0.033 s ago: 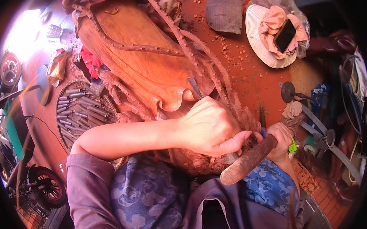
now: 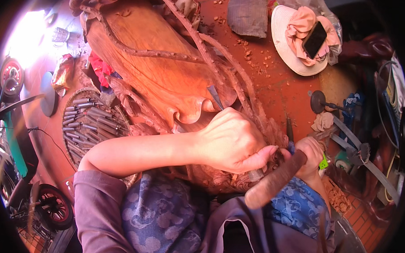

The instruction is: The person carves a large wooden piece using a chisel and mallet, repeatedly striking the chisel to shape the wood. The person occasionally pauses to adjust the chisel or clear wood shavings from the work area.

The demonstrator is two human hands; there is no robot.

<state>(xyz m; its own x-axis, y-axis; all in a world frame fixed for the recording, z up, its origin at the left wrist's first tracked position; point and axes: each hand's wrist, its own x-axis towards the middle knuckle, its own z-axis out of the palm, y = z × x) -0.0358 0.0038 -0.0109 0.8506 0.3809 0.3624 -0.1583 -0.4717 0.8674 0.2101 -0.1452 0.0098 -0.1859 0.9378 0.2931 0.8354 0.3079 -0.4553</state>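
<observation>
My left hand [image 2: 233, 141] is closed round a chisel [image 2: 215, 97]. The chisel's flat metal blade points away to the upper left, and its butt end shows below my thumb. My right hand [image 2: 310, 155] grips a wooden club-shaped mallet [image 2: 274, 181], whose rounded head hangs close beside the chisel's butt with a small gap. Under and beyond my hands lies a large wood carving [image 2: 147, 35], with a smooth broad sheet, curled edges and raised knobbly branches. The blade tip sits over the carving near a curled edge; whether it touches wood I cannot tell.
A round basket [image 2: 65, 135] at left holds several chisels. Far right, a phone [image 2: 314, 40] rests on a white and pink hat [image 2: 280, 44]. A curved dark board [image 2: 247, 14] and wood chips lie on the red floor. Metal clamp bars [image 2: 345, 133] stand at right; a motorbike wheel [image 2: 54, 206] shows at lower left.
The mallet's head has shifted slightly down and to the right, a little away from the chisel's butt. My left hand and the chisel stay put.
</observation>
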